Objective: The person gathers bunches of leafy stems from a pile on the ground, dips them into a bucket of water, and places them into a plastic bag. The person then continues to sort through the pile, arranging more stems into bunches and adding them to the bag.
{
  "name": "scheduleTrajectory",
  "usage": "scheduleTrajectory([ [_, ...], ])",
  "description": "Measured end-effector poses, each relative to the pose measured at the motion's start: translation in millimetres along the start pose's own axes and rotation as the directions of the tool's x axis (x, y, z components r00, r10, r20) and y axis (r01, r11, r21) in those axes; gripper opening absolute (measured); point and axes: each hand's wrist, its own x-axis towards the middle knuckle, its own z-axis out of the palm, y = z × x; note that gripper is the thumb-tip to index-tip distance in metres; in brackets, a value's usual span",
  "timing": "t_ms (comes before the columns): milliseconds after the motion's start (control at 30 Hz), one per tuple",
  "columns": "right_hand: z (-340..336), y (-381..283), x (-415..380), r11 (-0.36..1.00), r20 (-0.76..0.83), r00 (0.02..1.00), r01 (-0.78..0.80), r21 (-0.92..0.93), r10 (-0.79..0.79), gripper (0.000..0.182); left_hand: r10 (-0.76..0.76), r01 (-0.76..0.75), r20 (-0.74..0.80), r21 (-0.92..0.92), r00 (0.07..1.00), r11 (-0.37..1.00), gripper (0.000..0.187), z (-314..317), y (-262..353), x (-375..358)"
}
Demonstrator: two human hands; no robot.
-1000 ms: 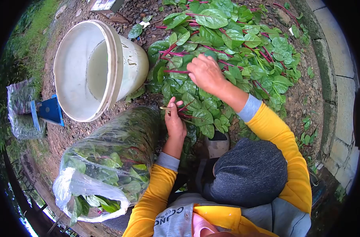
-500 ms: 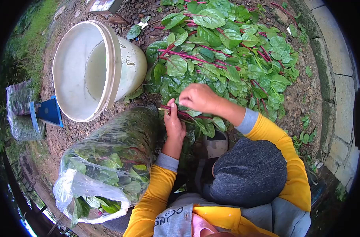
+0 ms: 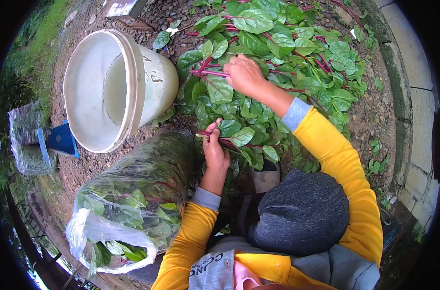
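A thin bunch of red stems [image 3: 229, 141] with smooth oval leaves is gripped by the left hand [image 3: 214, 150]. Just beyond it, a red stem [image 3: 208, 73] in the leafy pile [image 3: 287, 48] is pinched by the right hand [image 3: 244, 75].

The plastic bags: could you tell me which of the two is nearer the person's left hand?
The large clear bag stuffed with green leaves, lying just beside the left hand. The other, smaller bag lies far off by the blue object, beyond the white bucket.

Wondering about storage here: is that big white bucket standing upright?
No, the white bucket lies tipped on its side on the gravel, its open mouth facing sideways.
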Motion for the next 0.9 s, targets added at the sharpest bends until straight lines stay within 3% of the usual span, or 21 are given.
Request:
scheduleTrajectory([
  [100,-11.4,-13.8,-26.1,0.994,-0.056,0.998,0.028,0.107,-0.022,0.017,0.006,-0.006,-0.006,0.005,1.000,1.000,0.021,-3.1,-2.5,2.2],
  [333,-6.3,-46.4,-96.8,0.939,0.009,0.997,0.064,0.337,-0.071,0.019,0.070,-0.070,-0.027,-0.007,0.997,0.997,0.036,3.6,-1.5,-4.1],
  [433,1.1,-54.2,-120.2,0.928,0.066,0.994,0.055,0.368,-0.085,0.019,0.084,-0.080,-0.059,0.061,0.995,0.995,0.033,5.0,1.6,-6.0],
  [600,-3.2,-44.7,-122.2,0.903,0.131,0.987,0.033,0.428,-0.098,0.015,0.000,0.000,-0.044,-0.007,0.999,1.000,0.027,-18.5,-5.6,0.9],
  [733,1.4,-27.8,-88.6,0.931,-0.101,0.994,0.068,0.359,-0.034,0.015,-0.047,0.047,0.019,0.006,0.999,0.999,0.026,-27.7,-6.8,-2.0],
  [900,25.3,-22.5,-47.3,0.987,0.083,0.996,0.016,0.162,-0.030,0.017,-0.079,0.079,0.011,0.018,0.997,0.997,0.031,-36.7,-21.5,-9.3],
])
